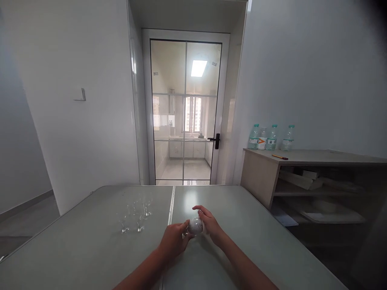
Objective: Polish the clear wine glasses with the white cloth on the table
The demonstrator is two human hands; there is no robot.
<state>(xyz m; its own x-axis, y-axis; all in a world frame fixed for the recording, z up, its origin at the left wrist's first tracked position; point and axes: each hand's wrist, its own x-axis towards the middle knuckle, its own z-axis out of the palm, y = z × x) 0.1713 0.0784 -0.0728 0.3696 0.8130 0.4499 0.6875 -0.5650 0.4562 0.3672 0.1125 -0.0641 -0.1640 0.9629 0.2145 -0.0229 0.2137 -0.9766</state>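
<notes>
Over the right half of the table a clear drinking glass [195,226] is held between my two hands, its round end turned towards me. My left hand [175,238] grips it from the left, thumb and fingers closed on its side. Against its right side is my right hand [211,224], curled around the glass with one finger stretched out past it. Parts of the right fingers are hidden behind the glass. To the left, several clear footed glasses [139,221] stand upright in a group, apart from my hands.
The pale table [75,241] has a white seam [171,205] down its middle. Right of it stands a wooden shelf unit [260,173] with several plastic bottles [273,137] and an orange-handled tool [279,157] on top. A glazed door [226,100] is beyond the far edge.
</notes>
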